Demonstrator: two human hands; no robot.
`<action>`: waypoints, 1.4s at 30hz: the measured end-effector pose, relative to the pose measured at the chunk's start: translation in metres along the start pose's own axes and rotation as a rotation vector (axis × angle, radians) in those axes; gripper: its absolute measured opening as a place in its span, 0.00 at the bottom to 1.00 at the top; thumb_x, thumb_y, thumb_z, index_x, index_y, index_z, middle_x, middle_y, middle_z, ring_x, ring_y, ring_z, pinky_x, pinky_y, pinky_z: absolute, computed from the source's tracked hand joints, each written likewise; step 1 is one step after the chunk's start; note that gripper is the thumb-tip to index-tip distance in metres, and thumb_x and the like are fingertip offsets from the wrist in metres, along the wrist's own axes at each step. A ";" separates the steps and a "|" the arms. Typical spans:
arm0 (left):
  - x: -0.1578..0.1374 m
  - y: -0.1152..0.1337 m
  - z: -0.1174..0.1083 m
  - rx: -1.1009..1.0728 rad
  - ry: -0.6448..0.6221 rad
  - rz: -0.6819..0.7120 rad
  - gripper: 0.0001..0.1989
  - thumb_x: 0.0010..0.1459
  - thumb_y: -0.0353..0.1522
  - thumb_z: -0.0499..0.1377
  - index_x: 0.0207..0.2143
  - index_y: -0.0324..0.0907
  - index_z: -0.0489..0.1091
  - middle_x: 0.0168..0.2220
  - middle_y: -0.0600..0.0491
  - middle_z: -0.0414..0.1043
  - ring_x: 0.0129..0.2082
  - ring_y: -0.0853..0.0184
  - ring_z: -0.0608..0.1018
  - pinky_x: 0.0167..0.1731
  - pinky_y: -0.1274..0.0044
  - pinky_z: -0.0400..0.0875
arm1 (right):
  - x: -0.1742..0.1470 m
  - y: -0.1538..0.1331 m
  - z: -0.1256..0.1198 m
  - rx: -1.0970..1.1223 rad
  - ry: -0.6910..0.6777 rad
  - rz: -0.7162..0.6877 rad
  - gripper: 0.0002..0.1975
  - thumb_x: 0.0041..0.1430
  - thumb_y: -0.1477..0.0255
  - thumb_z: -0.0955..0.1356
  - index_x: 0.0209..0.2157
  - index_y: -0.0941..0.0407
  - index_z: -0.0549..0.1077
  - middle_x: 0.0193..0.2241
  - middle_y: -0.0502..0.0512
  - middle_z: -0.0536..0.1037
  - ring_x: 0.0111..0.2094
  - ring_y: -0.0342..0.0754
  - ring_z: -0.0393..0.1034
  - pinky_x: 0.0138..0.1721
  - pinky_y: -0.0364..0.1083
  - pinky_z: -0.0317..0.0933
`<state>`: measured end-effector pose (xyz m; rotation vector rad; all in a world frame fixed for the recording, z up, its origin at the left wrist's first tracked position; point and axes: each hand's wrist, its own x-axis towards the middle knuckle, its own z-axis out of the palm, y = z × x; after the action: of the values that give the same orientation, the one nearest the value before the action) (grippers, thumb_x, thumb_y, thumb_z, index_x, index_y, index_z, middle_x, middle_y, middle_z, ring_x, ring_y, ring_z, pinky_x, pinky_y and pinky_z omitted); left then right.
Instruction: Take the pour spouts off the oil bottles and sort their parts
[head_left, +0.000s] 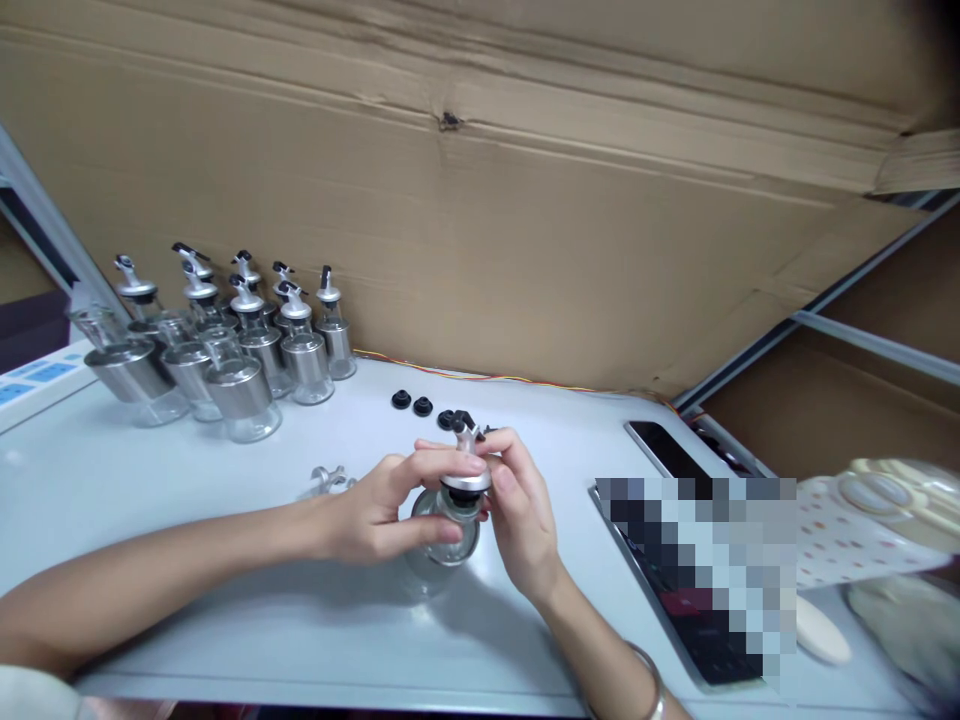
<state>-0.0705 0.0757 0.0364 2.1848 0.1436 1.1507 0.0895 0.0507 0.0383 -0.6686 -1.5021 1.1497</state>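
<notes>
A glass oil bottle point(429, 575) stands on the table in front of me, with a silver and black pour spout point(465, 482) at its mouth. My left hand point(375, 505) is closed around the bottle's neck, its index finger lying over the spout's collar. On the other side, my right hand point(525, 515) grips the spout between thumb and fingers. Whether the spout is fully seated cannot be made out. Partly behind my left wrist lies a silver spout piece point(328, 479). Several small black stoppers point(423, 406) sit beyond my hands.
Several spouted bottles point(306, 365) stand at the back left, with bottles without spouts point(240, 395) before them. A phone point(664, 450) and a partly blurred dark device point(720, 640) lie at right, near a dotted pouch point(840, 530). A cardboard wall point(480, 250) closes off the back.
</notes>
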 end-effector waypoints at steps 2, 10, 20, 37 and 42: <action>-0.001 0.000 0.001 -0.004 -0.001 -0.023 0.25 0.61 0.29 0.54 0.59 0.55 0.52 0.42 0.51 0.68 0.39 0.67 0.75 0.39 0.76 0.72 | 0.000 0.003 -0.001 -0.054 -0.020 -0.103 0.15 0.61 0.54 0.60 0.38 0.52 0.60 0.32 0.55 0.79 0.18 0.42 0.64 0.19 0.41 0.56; 0.001 0.001 0.001 -0.099 -0.038 -0.015 0.22 0.64 0.30 0.50 0.58 0.57 0.52 0.46 0.51 0.63 0.42 0.69 0.73 0.40 0.78 0.71 | 0.005 0.011 0.000 -0.404 0.023 -0.518 0.20 0.53 0.60 0.69 0.42 0.51 0.58 0.32 0.52 0.76 0.14 0.37 0.57 0.14 0.40 0.56; 0.008 0.009 0.001 -0.058 -0.060 0.009 0.20 0.64 0.28 0.51 0.56 0.55 0.55 0.43 0.51 0.66 0.41 0.70 0.73 0.39 0.78 0.71 | 0.006 0.004 -0.001 -0.502 0.163 -0.704 0.10 0.58 0.65 0.66 0.39 0.52 0.63 0.28 0.52 0.78 0.14 0.40 0.66 0.15 0.41 0.62; -0.014 -0.013 0.018 -0.097 0.033 -0.061 0.31 0.59 0.35 0.58 0.59 0.50 0.46 0.44 0.46 0.72 0.41 0.63 0.78 0.37 0.75 0.73 | 0.011 0.010 -0.006 -0.601 0.115 -0.848 0.17 0.56 0.58 0.67 0.40 0.53 0.60 0.16 0.43 0.67 0.16 0.43 0.66 0.15 0.40 0.61; -0.010 -0.011 0.013 -0.020 0.017 0.003 0.30 0.59 0.30 0.56 0.60 0.51 0.46 0.44 0.48 0.70 0.37 0.68 0.76 0.35 0.79 0.71 | 0.012 0.002 -0.010 -0.748 0.147 -0.902 0.11 0.56 0.64 0.67 0.34 0.54 0.63 0.19 0.47 0.70 0.18 0.42 0.66 0.17 0.40 0.61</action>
<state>-0.0645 0.0746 0.0179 2.1589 0.1351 1.1677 0.0951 0.0650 0.0405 -0.4361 -1.8039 -0.1607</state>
